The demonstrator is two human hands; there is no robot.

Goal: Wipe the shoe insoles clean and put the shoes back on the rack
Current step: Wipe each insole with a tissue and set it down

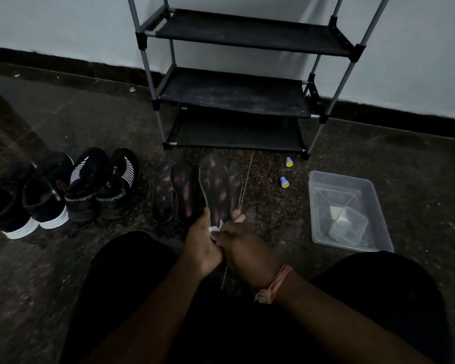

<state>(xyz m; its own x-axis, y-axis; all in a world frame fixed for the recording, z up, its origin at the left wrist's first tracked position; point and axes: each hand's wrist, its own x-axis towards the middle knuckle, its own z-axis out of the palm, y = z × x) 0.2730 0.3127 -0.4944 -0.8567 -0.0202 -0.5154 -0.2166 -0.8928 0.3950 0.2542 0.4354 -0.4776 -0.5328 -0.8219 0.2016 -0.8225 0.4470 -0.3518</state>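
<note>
My left hand (201, 245) grips the heel end of a dark insole (215, 187) with pinkish worn patches, holding it up off the floor. My right hand (243, 245) pinches a small white wipe (216, 229) against that insole's heel. Two more insoles (184, 191) lie on the floor just left of it, and another insole (236, 179) lies partly hidden behind the held one. Two pairs of black shoes stand at the left: one with striped sides (104, 183), one with white soles (26, 200). The black shoe rack (234, 93) stands against the wall with bare shelves.
A clear plastic tub (350, 211) with a smaller clear container inside sits on the floor at the right. Two small blue-and-yellow caps (289, 162) lie near the rack's front right leg. My dark-clothed knees fill the bottom of the view.
</note>
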